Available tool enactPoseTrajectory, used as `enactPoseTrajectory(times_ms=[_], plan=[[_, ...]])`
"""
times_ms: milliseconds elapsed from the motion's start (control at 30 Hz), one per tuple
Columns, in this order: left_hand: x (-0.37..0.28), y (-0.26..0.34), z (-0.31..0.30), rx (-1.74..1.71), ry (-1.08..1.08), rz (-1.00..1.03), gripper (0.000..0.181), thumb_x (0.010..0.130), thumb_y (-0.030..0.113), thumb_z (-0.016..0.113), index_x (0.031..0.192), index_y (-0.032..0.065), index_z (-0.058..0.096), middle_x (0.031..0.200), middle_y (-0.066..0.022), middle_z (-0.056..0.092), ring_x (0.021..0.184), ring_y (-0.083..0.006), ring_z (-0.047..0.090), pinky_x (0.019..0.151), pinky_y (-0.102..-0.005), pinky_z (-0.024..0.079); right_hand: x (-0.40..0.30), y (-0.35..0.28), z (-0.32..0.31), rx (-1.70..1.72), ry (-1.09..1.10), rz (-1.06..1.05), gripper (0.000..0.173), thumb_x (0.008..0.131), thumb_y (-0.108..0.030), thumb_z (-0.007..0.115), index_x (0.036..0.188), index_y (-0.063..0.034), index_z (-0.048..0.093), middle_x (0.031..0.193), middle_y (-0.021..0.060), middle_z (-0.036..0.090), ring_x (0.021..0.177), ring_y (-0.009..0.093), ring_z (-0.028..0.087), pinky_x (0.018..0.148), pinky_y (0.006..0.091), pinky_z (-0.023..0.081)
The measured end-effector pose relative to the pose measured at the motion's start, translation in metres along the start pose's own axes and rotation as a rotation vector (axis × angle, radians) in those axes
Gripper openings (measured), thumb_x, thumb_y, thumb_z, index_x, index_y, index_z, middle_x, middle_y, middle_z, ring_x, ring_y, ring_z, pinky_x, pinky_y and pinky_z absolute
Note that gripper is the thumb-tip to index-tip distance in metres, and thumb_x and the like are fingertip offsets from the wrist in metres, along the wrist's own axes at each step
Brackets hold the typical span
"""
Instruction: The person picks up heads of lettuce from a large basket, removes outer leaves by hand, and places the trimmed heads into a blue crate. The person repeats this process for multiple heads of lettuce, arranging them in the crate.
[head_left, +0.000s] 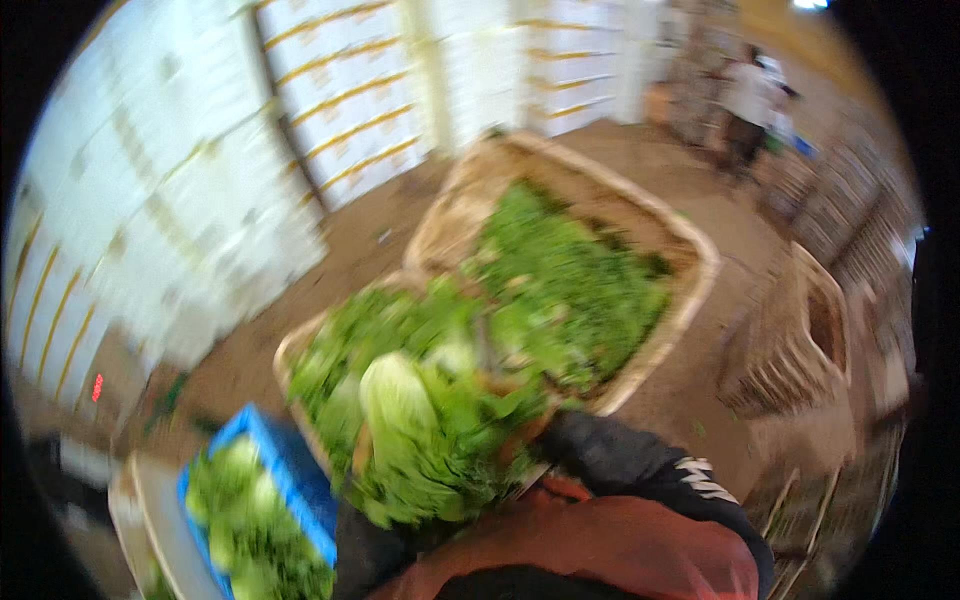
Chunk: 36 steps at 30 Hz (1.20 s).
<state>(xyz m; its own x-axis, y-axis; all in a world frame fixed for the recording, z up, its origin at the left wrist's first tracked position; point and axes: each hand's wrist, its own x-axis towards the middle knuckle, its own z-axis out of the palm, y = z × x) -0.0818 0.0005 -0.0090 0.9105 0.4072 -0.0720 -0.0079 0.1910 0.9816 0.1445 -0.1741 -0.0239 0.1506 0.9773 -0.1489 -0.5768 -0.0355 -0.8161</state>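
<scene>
A pale-ribbed head of leafy greens (397, 405) is in front of my body, its frilly leaves pointing down toward me. My left hand (363, 450) grips it from the left, mostly covered by leaves. On the right side my right hand (529, 431) rests against the leaves, blurred and partly hidden, so its grip is unclear. Just beyond it a thin grey strip (484, 341), perhaps a blade, shows among the greens. Under and behind the head stands a tan plastic bin (283, 364) heaped with loose leaves. Touching it farther off, a second tan bin (701, 262) holds finer green leaves.
At lower left a blue crate (259, 435) of greens sits by a pale container (154, 517). White foam boxes (352, 97) are stacked along the left and back. Baskets (780, 367) stand at right on the brown floor (637, 161). A person (746, 112) is farther back.
</scene>
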Motion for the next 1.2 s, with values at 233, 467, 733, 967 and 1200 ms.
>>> enactPoseTrajectory(times_ms=[233, 467, 733, 967, 1200], plan=[[-0.025, -0.026, -0.040, -0.599, 0.116, -0.052, 0.066, 0.099, 0.028, 0.055, 0.153, 0.0023, 0.027, 0.155, -0.0212, 0.034, 0.140, -0.0301, 0.036, 0.115, -0.0394, 0.029, 0.036, -0.051, 0.029, -1.445, 0.275, -0.247, 0.060, 0.097, -0.037, 0.061, 0.147, -0.0095, 0.042, 0.117, 0.0102, 0.066, 0.092, 0.020, 0.064, 0.078, 0.0351, 0.055], [-0.050, -0.045, -0.052, -0.733, 0.152, -0.048, 0.063, 0.101, 0.030, 0.051, 0.153, 0.0043, 0.028, 0.154, -0.0196, 0.035, 0.137, -0.0295, 0.040, 0.114, -0.0407, 0.032, 0.090, 0.021, 0.100, -0.837, -0.046, -0.307, 0.055, 0.094, -0.014, 0.059, 0.147, -0.0086, 0.046, 0.103, 0.0027, 0.061, 0.081, 0.012, 0.051, 0.078, 0.0275, 0.045], [-0.067, -0.050, -0.067, -0.817, 0.165, -0.051, 0.060, 0.103, 0.033, 0.046, 0.153, 0.0065, 0.028, 0.153, -0.0179, 0.037, 0.134, -0.0288, 0.044, 0.113, -0.0421, 0.035, 0.111, -0.020, 0.079, -1.363, -0.152, -0.288, 0.052, 0.092, -0.021, 0.065, 0.142, -0.0170, 0.052, 0.113, 0.0080, 0.070, 0.099, 0.019, 0.065, 0.087, 0.0343, 0.053], [-0.126, -0.057, -0.104, -0.783, 0.282, -0.066, 0.058, 0.104, 0.036, 0.042, 0.154, 0.0085, 0.029, 0.153, -0.0163, 0.038, 0.131, -0.0281, 0.048, 0.111, -0.0434, 0.038, 0.126, 0.047, 0.099, -0.692, -0.435, 0.435, 0.054, 0.097, -0.044, 0.060, 0.140, -0.0121, 0.054, 0.077, -0.0051, 0.051, 0.063, 0.007, 0.047, 0.057, 0.0238, 0.038], [-0.292, 0.029, -0.199, -0.555, 0.856, 0.042, 0.056, 0.106, 0.039, 0.038, 0.154, 0.0105, 0.029, 0.152, -0.0147, 0.040, 0.128, -0.0274, 0.052, 0.110, -0.0446, 0.041, 0.160, 0.178, 0.211, -0.269, -0.323, 0.425, 0.046, 0.098, -0.041, 0.061, 0.129, -0.0065, 0.058, 0.066, -0.0018, 0.052, 0.050, 0.009, 0.050, 0.046, 0.0255, 0.042]])
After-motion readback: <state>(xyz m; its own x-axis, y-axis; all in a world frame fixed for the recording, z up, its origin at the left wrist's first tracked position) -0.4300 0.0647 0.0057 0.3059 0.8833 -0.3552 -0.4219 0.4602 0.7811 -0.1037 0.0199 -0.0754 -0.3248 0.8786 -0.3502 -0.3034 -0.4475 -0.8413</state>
